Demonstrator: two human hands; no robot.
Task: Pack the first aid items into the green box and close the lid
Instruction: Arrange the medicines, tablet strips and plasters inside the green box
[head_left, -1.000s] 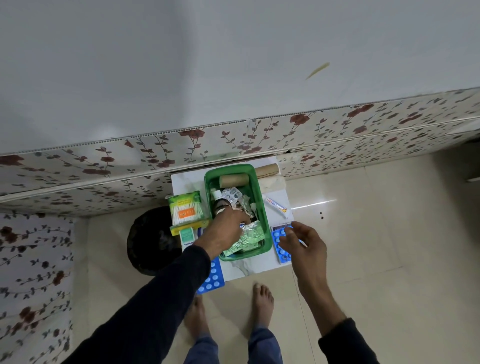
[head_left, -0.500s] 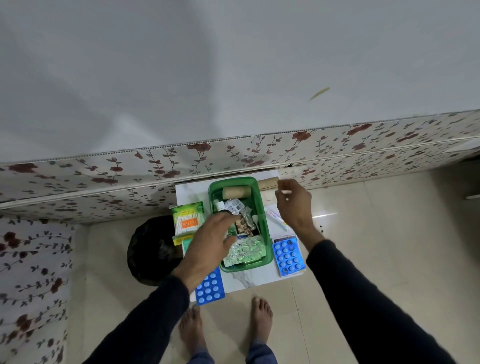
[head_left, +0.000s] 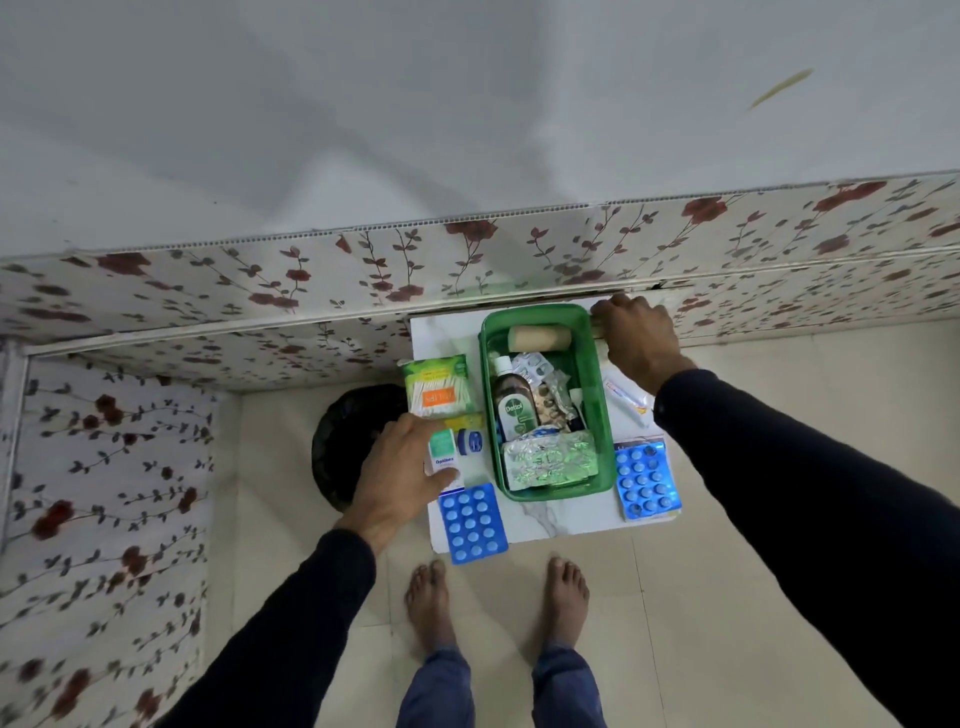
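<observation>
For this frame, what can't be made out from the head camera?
- What the right hand grips beside the green plastic box: its fingers cover it.
- Whether the left hand has closed on the small white-and-teal carton: the thumb overlaps it.
- The box's lid: not in view.
- The white tube's print: too small.
</observation>
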